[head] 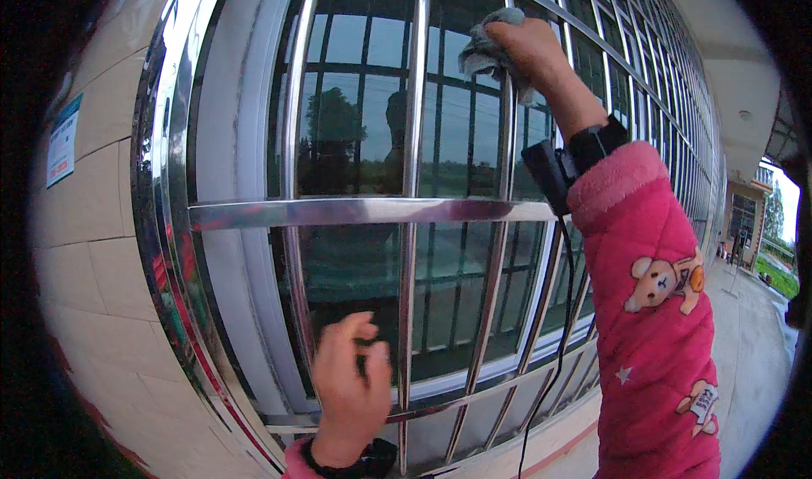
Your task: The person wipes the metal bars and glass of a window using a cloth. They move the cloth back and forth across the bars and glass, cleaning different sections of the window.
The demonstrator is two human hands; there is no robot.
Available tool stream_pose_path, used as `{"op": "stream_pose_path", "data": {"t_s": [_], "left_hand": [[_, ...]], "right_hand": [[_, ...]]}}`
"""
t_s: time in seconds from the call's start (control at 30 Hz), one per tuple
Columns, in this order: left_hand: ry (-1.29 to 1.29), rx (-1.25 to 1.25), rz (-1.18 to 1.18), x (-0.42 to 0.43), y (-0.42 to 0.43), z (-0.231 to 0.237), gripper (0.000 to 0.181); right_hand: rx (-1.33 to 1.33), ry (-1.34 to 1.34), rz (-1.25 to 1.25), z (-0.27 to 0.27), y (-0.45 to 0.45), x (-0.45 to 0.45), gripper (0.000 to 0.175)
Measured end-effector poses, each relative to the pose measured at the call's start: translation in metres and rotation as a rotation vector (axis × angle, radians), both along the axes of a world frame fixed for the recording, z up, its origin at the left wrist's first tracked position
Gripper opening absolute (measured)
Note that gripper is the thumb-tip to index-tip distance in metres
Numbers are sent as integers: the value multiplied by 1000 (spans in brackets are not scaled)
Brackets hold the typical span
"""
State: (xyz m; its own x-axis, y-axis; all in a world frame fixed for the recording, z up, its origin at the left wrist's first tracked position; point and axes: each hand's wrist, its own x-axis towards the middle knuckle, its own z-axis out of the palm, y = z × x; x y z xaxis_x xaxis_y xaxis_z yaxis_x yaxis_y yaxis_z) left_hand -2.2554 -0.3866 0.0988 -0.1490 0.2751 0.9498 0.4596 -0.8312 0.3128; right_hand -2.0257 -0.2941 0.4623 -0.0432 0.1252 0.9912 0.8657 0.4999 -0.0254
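My right hand (530,51) grips a grey-green cloth (485,48), which wraps around an upright metal bar (508,136) of a window grille near the top of the view. Lower down, my left hand (352,377) is raised in front of the bars with its fingers curled and apart, and nothing shows in it. Between the two hands runs the flat horizontal rail (355,212) of the grille. Behind the bars, the dark window pane (355,130) reflects trees, sky and a figure.
A tiled wall (101,276) with a printed notice (63,143) stands at the left. The grille's shiny corner post (168,162) rises beside it. A black cable (566,301) hangs from a device (549,174) on my right wrist. Concrete paving (755,346) stretches away on the right.
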Motion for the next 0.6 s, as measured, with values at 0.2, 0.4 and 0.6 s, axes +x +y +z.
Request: {"op": "stream_pose_path", "data": {"t_s": [0.2,0.4,0.6], "left_hand": [[-239,171,302,-35,5,13,35],[-345,-457,-342,-45,23,16,14],[-282,-419,-215,-51,34,8,20]], "right_hand": [[-177,100,16,-88,-23,-7,49],[-189,146,-34,-147,-35,-18,52],[-222,169,-182,-165,-43,-25,49]]}}
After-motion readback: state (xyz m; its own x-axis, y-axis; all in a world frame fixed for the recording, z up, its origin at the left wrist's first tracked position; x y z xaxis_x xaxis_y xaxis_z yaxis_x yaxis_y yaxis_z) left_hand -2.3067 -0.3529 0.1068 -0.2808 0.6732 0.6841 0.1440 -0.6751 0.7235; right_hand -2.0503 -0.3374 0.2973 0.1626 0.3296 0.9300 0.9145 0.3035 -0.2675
